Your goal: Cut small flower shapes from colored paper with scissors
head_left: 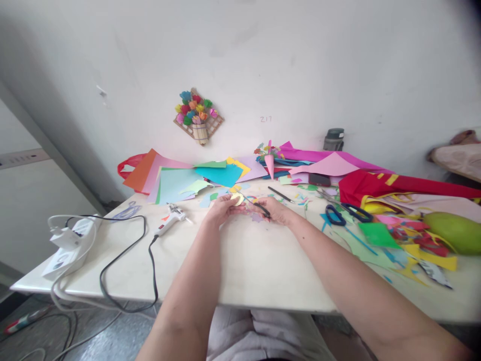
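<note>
Near the middle of the table, my left hand (224,209) is closed on a small pale yellow piece of paper (237,200). Facing it, my right hand (274,210) grips a pair of scissors (262,208) by dark handles. The blades point left toward the yellow paper; whether they touch it is too small to tell. Small coloured paper scraps (257,217) lie under and behind both hands. A black pen (281,194) rests just beyond my right hand.
A glue gun (169,223) lies to the left, its black cord running near a white power strip (71,248). Coloured sheets (176,183) spread along the wall. Large dark-handled scissors (347,213), a red cloth-like piece (376,186) and a green fruit (451,231) are on the right.
</note>
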Demonstrator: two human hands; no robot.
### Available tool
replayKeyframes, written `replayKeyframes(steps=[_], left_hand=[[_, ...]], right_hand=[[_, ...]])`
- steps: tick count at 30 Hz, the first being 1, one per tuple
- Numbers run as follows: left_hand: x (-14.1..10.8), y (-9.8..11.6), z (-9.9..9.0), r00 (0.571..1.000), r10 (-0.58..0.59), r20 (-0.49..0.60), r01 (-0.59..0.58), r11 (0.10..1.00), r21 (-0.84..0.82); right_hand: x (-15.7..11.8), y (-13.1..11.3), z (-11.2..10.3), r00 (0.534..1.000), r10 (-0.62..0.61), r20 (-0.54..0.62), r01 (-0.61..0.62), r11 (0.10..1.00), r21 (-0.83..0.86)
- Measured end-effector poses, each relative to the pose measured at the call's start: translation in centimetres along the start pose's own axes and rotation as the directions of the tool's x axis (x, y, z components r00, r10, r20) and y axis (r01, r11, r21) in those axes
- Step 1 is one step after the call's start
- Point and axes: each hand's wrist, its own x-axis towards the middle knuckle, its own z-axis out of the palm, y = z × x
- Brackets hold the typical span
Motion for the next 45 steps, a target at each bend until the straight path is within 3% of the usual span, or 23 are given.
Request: replayKeyframes(steps=[7, 14, 18, 23, 28, 31, 34, 39, 45], left_hand=[[0.1, 0.0, -0.3, 1.0, 0.015, -0.02, -0.015, 1.0, 0.006], [0.2, -0.2, -0.8, 0.999, 0.032, -0.035, -0.031, 0.999, 0.023], [0.6, -0.3, -1.4, 0.987, 0.113, -0.115, -0.109, 0.993, 0.043], [1.1, -0.4, -2.0, 0.953, 0.196, -0.232, -0.192, 0.981, 0.039], [1.1, -0.4, -1.9, 0.933, 0.281, -0.225, -0.277, 0.96, 0.048], [1.1, -0.3, -1.9, 0.918, 0.309, -0.248, -0.306, 0.951, 0.053], [1.2, -0.4, -1.9, 0.916, 0.302, -0.263, -0.3, 0.953, 0.05], [1.5, -0.8, -1.6, 0.928, 0.277, -0.248, -0.261, 0.96, 0.098], [1.6, -1.3, -0.9, 0.934, 0.297, -0.198, -0.255, 0.943, 0.213]], right_hand=[[0.5, 0.8, -0.2, 1.0, -0.015, 0.003, 0.014, 1.0, 0.001], [0.2, 0.0, 0.0, 1.0, 0.008, 0.01, -0.008, 1.0, 0.01], [-0.3, -0.3, 0.0, 0.998, 0.052, 0.03, -0.052, 0.999, 0.008], [-1.1, -0.9, -0.4, 0.975, 0.153, 0.164, -0.16, 0.987, 0.032], [-1.4, -1.5, -0.8, 0.957, 0.211, 0.196, -0.228, 0.971, 0.068], [-1.2, -1.4, -1.3, 0.986, 0.124, 0.11, -0.138, 0.982, 0.132], [-0.7, -0.8, -2.1, 0.998, 0.016, -0.068, -0.007, 0.99, 0.14], [0.5, 0.3, -3.1, 0.941, 0.016, -0.338, -0.027, 0.999, -0.029], [1.3, 0.9, -4.0, 0.896, -0.085, -0.435, -0.009, 0.978, -0.21]])
